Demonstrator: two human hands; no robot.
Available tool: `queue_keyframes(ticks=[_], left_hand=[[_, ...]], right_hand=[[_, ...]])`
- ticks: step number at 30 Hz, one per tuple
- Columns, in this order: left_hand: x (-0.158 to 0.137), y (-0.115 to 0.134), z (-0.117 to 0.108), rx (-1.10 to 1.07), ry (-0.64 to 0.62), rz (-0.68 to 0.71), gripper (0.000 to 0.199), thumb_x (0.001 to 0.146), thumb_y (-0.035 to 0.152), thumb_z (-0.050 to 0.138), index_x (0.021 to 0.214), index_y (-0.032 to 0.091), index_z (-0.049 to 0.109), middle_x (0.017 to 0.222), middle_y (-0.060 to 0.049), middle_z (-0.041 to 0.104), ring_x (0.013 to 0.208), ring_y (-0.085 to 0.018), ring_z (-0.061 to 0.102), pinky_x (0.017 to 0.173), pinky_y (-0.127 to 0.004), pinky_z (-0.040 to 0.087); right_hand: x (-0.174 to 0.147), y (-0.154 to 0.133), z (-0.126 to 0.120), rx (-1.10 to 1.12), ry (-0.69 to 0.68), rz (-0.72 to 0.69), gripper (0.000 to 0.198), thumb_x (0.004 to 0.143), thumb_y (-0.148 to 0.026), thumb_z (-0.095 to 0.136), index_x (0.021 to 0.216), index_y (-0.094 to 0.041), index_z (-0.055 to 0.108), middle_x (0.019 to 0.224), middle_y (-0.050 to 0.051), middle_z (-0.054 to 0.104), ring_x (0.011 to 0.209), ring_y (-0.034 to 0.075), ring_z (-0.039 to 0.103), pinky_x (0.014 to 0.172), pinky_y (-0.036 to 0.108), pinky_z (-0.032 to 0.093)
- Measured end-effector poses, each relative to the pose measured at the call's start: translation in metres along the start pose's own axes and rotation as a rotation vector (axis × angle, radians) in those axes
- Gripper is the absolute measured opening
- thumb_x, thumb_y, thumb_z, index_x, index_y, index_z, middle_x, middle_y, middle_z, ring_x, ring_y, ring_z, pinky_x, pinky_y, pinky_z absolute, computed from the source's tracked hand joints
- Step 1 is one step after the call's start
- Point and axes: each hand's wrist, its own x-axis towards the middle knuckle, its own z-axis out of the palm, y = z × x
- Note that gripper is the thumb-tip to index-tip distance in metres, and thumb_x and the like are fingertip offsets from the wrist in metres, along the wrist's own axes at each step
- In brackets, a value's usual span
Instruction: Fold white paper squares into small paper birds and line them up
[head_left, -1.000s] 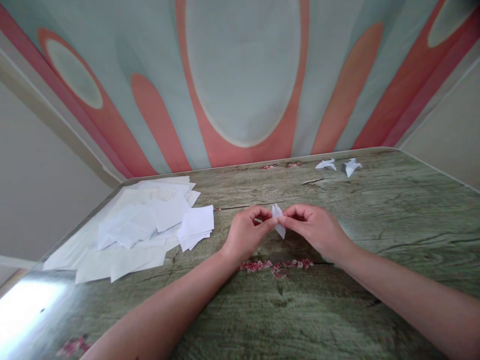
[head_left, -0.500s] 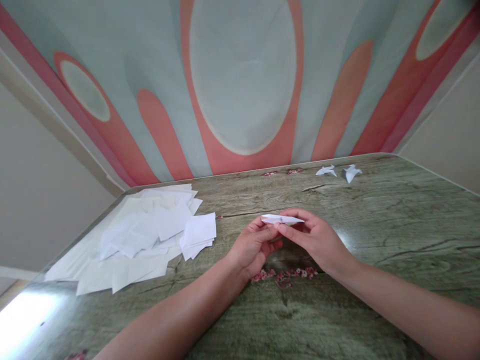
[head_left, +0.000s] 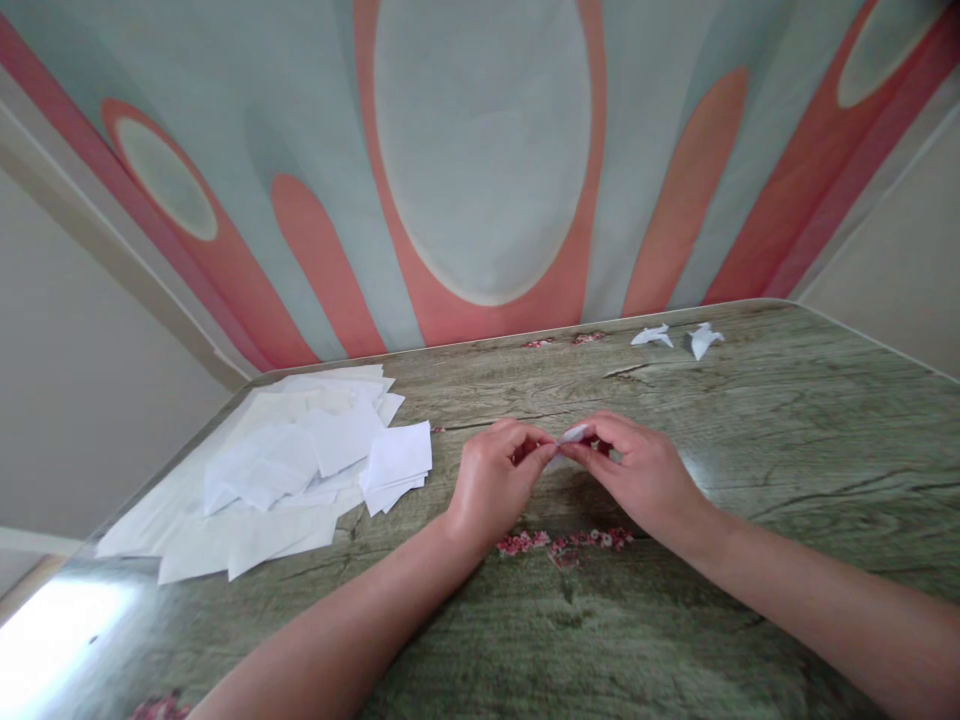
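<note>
A small folded piece of white paper point(head_left: 574, 434) is held above the middle of the table, mostly covered by fingers. My left hand point(head_left: 501, 470) pinches its left end between thumb and forefinger. From the other side my right hand point(head_left: 634, 465) grips it, thumb below and fingers above. The fingertips of both hands almost meet at the paper. Two folded white paper figures, one winged-looking point(head_left: 703, 340) and one longer point(head_left: 652, 336), lie at the far right of the table.
Loose white sheets point(head_left: 292, 535) spread in an overlapping pile on the left. At its right edge sits a small stack of square papers point(head_left: 399, 455). The wood-patterned table point(head_left: 810, 440) ends against a patterned wall covering point(head_left: 487, 180) at the back.
My left hand has turned over, its back now facing up, and its fingers cover more of the folded paper. Less of the paper shows; the right hand has barely shifted.
</note>
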Motion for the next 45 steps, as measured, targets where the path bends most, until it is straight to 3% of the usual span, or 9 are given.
queue_keyframes(ticks=[4, 7, 10, 18, 24, 30, 40, 45], left_hand=[[-0.002, -0.002, 0.009, -0.277, -0.061, -0.249, 0.016, 0.083, 0.033, 0.061, 0.083, 0.018, 0.062, 0.065, 0.001, 0.062, 0.050, -0.010, 0.056, 0.050, -0.021, 0.043], [-0.003, -0.001, 0.013, -0.479, -0.060, -0.332, 0.019, 0.081, 0.035, 0.062, 0.087, 0.016, 0.058, 0.065, 0.001, 0.064, 0.052, -0.011, 0.062, 0.054, -0.022, 0.048], [-0.001, 0.000, 0.014, -0.603, -0.051, -0.356, 0.019, 0.081, 0.032, 0.063, 0.091, 0.016, 0.057, 0.067, 0.000, 0.066, 0.058, -0.013, 0.065, 0.061, -0.024, 0.052], [-0.001, 0.004, 0.012, -0.671, -0.030, -0.265, 0.011, 0.080, 0.022, 0.065, 0.087, 0.015, 0.059, 0.072, -0.002, 0.066, 0.064, -0.013, 0.065, 0.065, -0.026, 0.053], [-0.003, 0.009, 0.011, -0.644, 0.033, -0.249, 0.009, 0.081, 0.023, 0.065, 0.085, 0.015, 0.062, 0.071, -0.001, 0.067, 0.063, -0.013, 0.065, 0.065, -0.026, 0.054], [-0.006, 0.011, 0.011, -0.635, 0.058, -0.208, 0.008, 0.079, 0.022, 0.068, 0.083, 0.016, 0.065, 0.075, -0.002, 0.069, 0.071, -0.014, 0.067, 0.073, -0.027, 0.054], [-0.009, 0.009, 0.012, -0.471, 0.092, -0.207, 0.014, 0.081, 0.030, 0.066, 0.085, 0.017, 0.064, 0.076, -0.004, 0.070, 0.074, -0.016, 0.067, 0.074, -0.029, 0.053], [-0.005, 0.006, 0.013, -0.443, 0.141, -0.165, 0.016, 0.078, 0.030, 0.069, 0.081, 0.015, 0.063, 0.088, -0.006, 0.067, 0.079, -0.015, 0.063, 0.075, -0.028, 0.052]], right_hand=[[0.001, -0.001, 0.002, 0.130, -0.032, 0.197, 0.018, 0.082, -0.041, 0.062, 0.083, -0.023, 0.065, 0.072, 0.001, 0.067, 0.065, 0.017, 0.060, 0.062, 0.030, 0.045], [0.002, -0.003, 0.002, 0.349, -0.095, 0.346, 0.021, 0.081, -0.042, 0.063, 0.084, -0.021, 0.065, 0.069, -0.001, 0.068, 0.059, 0.014, 0.061, 0.058, 0.027, 0.046], [0.002, -0.003, 0.002, 0.494, -0.095, 0.395, 0.023, 0.079, -0.041, 0.064, 0.089, -0.020, 0.064, 0.073, 0.001, 0.070, 0.059, 0.014, 0.063, 0.056, 0.027, 0.047], [0.001, -0.006, 0.000, 0.495, -0.070, 0.293, 0.017, 0.079, -0.036, 0.065, 0.086, -0.020, 0.065, 0.074, 0.002, 0.071, 0.069, 0.016, 0.066, 0.067, 0.030, 0.051], [-0.002, -0.012, -0.001, 0.514, -0.038, 0.289, 0.019, 0.079, -0.036, 0.066, 0.092, -0.022, 0.066, 0.080, 0.002, 0.071, 0.073, 0.017, 0.066, 0.070, 0.031, 0.052], [-0.003, -0.011, 0.000, 0.471, 0.032, 0.267, 0.016, 0.079, -0.037, 0.068, 0.085, -0.023, 0.068, 0.077, 0.001, 0.070, 0.073, 0.018, 0.064, 0.071, 0.033, 0.051], [-0.004, -0.014, -0.002, 0.315, 0.067, 0.283, 0.017, 0.080, -0.040, 0.066, 0.084, -0.024, 0.070, 0.081, 0.001, 0.071, 0.075, 0.019, 0.064, 0.072, 0.034, 0.048], [-0.001, -0.015, -0.001, 0.387, 0.107, 0.200, 0.013, 0.079, -0.035, 0.068, 0.081, -0.022, 0.069, 0.094, 0.003, 0.070, 0.090, 0.020, 0.063, 0.082, 0.034, 0.047]])
